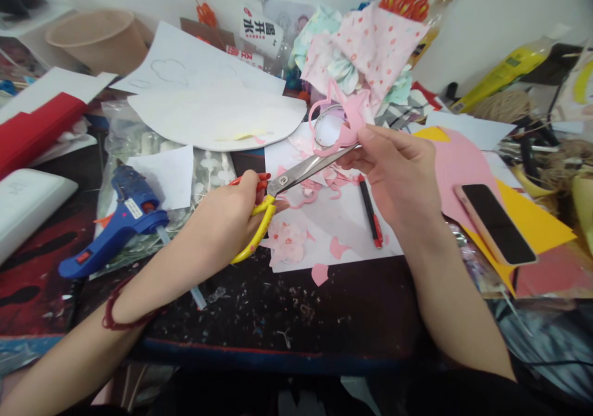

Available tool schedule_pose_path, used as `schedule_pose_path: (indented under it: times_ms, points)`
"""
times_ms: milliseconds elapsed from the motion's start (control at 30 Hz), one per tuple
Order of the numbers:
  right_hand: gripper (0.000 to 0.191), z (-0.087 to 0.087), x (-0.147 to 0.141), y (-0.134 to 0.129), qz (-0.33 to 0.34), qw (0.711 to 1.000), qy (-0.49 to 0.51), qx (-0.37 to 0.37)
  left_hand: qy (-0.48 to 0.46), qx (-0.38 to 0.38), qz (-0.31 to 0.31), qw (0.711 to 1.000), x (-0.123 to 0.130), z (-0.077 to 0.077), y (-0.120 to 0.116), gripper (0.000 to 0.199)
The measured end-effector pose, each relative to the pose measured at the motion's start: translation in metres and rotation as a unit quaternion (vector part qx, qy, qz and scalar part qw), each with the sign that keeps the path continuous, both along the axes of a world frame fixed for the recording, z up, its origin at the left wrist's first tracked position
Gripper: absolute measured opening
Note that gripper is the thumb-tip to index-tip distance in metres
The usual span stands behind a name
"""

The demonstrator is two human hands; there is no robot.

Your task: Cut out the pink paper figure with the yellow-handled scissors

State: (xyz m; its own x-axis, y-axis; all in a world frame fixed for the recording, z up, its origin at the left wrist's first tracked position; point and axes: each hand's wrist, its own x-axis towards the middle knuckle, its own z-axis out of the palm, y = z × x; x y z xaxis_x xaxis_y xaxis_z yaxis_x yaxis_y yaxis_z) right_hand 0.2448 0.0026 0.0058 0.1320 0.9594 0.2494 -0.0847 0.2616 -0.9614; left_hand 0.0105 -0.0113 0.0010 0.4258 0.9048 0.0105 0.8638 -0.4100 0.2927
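My left hand point(231, 218) is closed around the scissors point(296, 174), which have one yellow and one red handle. Their blades point up and to the right, passing just under a pink cut-out point(354, 116) with pointed shapes and a ring-like opening. Between thumb and fingers, my right hand point(393, 159) pinches that cut-out near the blade tips. Whether the blades grip its edge I cannot tell. Below lie a white sheet point(301, 261) strewn with pink scraps point(340, 248), a floral piece point(288, 240) and a black-and-red pen point(369, 212).
A blue glue gun point(127, 218) lies to the left on plastic bags. A phone point(498, 223) rests at right on pink and yellow sheets point(532, 215). Large white cut paper point(217, 116), crumpled spotted fabric point(365, 48) and a yellow bottle point(504, 73) stand at the back.
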Motion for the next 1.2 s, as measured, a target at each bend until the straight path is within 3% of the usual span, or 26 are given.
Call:
schedule_pose_path:
  times_ms: [1200]
  points:
    - [0.008, -0.0040, -0.0048, 0.0004, -0.020, 0.999, -0.007, 0.024, -0.038, -0.012, 0.021, 0.999, 0.0013, 0.0005, -0.0004, 0.038]
